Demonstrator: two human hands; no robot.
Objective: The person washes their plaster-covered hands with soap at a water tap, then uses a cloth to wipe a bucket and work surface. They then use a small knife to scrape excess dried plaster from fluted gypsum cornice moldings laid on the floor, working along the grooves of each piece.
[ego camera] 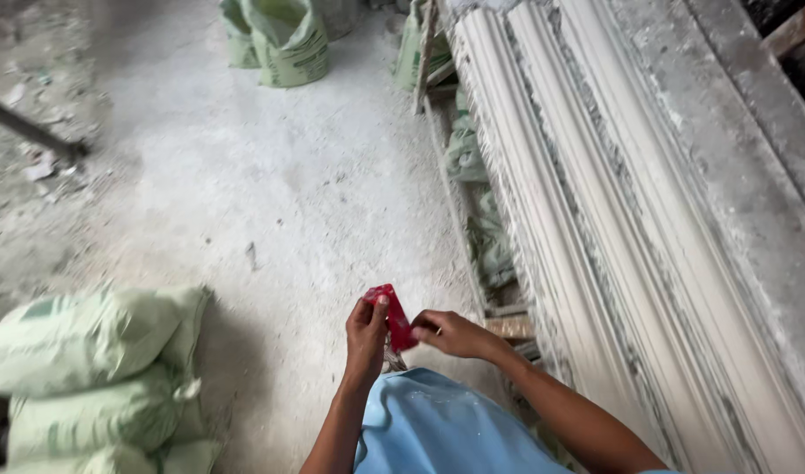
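Observation:
A small red packet (392, 314) is held up in front of my body, low in the head view. My left hand (366, 338) grips its left side with the thumb on the top corner. My right hand (451, 332) pinches its lower right edge. Both hands touch the packet at once. Below them shows my light blue garment (438, 430). What is in the packet cannot be made out.
Long white moulded plaster strips (596, 219) lie on a dusty bench (754, 175) to the right. Stacked pale green sacks (95, 377) stand at the lower left, more green sacks (284, 39) at the top. Between them lies a dusty concrete floor (271, 167).

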